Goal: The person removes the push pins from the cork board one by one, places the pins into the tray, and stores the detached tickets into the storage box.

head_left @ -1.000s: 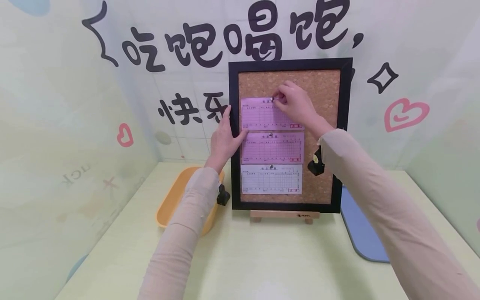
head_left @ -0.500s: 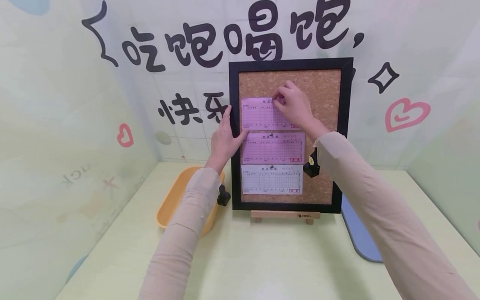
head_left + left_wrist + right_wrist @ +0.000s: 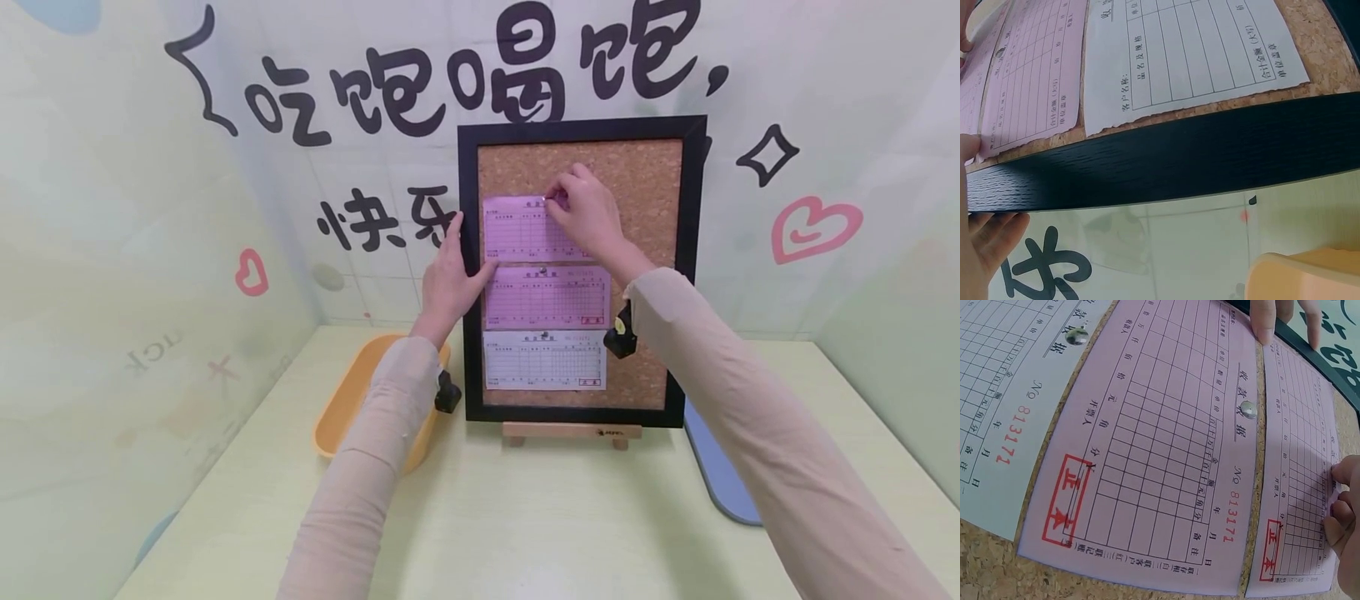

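Observation:
A black-framed corkboard stands upright with three receipt slips in a column. At the top is a pink receipt, partly covered by my right hand. Its thumb and fingers pinch a small pushpin at that slip's upper edge, mostly hidden by the fingertips. My left hand grips the frame's left side, thumb on the front, fingers behind the edge in the left wrist view. Below hang a second pink receipt and a white receipt, each with a silver pushpin near its heading.
A small wooden easel bears the board on the pale table. Left of it stands a yellow-orange bin, partly behind the left forearm. A blue flat mat or tray lies at right. A wall with black lettering rises behind.
My right wrist and forearm have shifted slightly left and down, while the fingertips stay at the top receipt's pushpin. The left hand keeps its place on the frame.

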`<state>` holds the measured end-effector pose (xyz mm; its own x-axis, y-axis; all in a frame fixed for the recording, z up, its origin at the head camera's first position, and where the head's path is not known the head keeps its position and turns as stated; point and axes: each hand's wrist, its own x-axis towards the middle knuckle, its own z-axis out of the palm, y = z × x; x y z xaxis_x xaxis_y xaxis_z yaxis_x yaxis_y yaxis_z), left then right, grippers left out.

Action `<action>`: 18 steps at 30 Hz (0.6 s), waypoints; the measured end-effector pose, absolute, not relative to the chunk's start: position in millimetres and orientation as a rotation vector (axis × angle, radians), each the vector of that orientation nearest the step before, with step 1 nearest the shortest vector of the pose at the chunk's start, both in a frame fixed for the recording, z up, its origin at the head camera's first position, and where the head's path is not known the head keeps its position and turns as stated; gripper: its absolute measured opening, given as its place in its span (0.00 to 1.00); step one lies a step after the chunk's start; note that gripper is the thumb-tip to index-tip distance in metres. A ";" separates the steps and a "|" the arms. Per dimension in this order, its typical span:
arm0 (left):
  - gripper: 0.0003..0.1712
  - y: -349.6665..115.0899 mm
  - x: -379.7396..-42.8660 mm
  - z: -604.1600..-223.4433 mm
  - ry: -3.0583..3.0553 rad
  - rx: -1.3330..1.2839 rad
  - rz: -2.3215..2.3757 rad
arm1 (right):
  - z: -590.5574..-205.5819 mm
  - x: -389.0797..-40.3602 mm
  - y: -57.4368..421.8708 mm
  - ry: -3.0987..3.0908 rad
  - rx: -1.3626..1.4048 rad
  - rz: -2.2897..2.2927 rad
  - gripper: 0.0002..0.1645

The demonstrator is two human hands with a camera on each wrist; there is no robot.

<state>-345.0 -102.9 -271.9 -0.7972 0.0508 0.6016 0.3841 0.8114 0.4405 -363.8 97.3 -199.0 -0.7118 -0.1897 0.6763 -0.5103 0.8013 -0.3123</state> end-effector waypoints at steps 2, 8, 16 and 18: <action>0.47 -102.7 -344.9 -271.9 -2.404 -0.324 -0.753 | -199.4 -364.0 97.4 -2.332 0.514 0.652 0.08; 0.47 -102.2 -344.7 -271.9 -2.395 -0.327 -0.748 | -200.1 -364.0 95.5 -2.301 0.491 0.669 0.08; 0.47 -102.3 -344.2 -272.7 -2.385 -0.329 -0.751 | -202.3 -362.5 86.5 -2.275 0.406 0.793 0.08; 0.46 -102.3 -344.3 -273.1 -2.382 -0.332 -0.750 | -202.8 -362.4 85.5 -2.278 0.368 0.819 0.08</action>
